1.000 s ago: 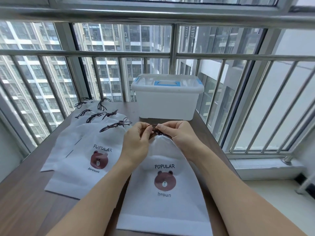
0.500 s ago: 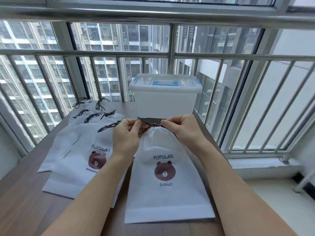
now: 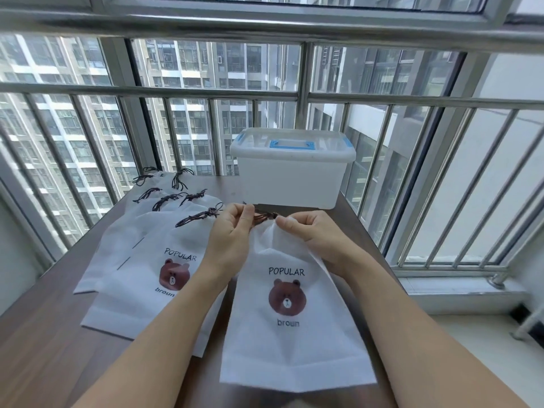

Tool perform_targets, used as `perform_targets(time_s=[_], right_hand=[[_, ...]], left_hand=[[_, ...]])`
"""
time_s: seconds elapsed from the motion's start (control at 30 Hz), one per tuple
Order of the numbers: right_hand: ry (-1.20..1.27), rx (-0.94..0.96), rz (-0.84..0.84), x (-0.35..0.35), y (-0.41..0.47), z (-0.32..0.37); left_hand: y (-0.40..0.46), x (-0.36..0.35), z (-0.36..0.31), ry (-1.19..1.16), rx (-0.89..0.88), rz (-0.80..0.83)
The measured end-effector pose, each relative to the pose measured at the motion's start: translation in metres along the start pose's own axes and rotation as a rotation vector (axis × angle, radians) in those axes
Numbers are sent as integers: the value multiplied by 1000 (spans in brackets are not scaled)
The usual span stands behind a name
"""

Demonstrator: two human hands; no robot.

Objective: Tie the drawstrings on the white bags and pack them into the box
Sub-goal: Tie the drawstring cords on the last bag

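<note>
A white drawstring bag [image 3: 287, 334] with a brown bear print lies flat on the wooden table in front of me. Its dark drawstring [image 3: 263, 217] is bunched at the gathered top. My left hand [image 3: 231, 234] pinches the string on the left side. My right hand [image 3: 312, 228] pinches the bag's top edge at the string on the right. A stack of several more white bags [image 3: 138, 251] with dark drawstrings lies fanned out to the left. The white plastic box [image 3: 291, 178] with a blue-handled lid stands closed behind the bag.
The brown table [image 3: 38, 334] runs to a metal window railing [image 3: 147, 89] at the back and right. A white ledge [image 3: 459, 293] lies beyond the table's right edge.
The bag's top has been drawn tighter and the bag has shifted slightly away from me. Both hands stayed at the drawstring, moving a little apart.
</note>
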State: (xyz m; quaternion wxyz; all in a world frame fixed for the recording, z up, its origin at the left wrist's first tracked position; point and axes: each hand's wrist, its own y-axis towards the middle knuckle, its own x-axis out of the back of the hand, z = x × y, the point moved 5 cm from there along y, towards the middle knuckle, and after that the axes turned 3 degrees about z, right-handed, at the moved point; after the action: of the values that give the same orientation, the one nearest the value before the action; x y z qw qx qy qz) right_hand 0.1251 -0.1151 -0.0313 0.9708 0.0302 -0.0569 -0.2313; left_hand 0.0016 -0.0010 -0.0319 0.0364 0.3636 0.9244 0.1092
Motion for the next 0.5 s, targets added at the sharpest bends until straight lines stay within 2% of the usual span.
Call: perform_targets(time_s=[0.1,0.17,0.23,0.3,0.4,0.5], right_hand=[[192,-13,-50,-2,1,-1],[277,-13,-93,-4,2,-1],[322,-6,-101,-10,2,-1],[345,5,-54,-21,2,-1],[231,38,1,-34,1,-2],[27,68,-34,-41,0,0]], left_hand=[[-6,-4,-7,90,26,167],[-7,0,-15,237,10,239],[-5,10,-28,387,-36,216],[-3,27,-43,417,-44,175],[0,51,-59,480,-15,160],[1,88,-65,625,-48,91]])
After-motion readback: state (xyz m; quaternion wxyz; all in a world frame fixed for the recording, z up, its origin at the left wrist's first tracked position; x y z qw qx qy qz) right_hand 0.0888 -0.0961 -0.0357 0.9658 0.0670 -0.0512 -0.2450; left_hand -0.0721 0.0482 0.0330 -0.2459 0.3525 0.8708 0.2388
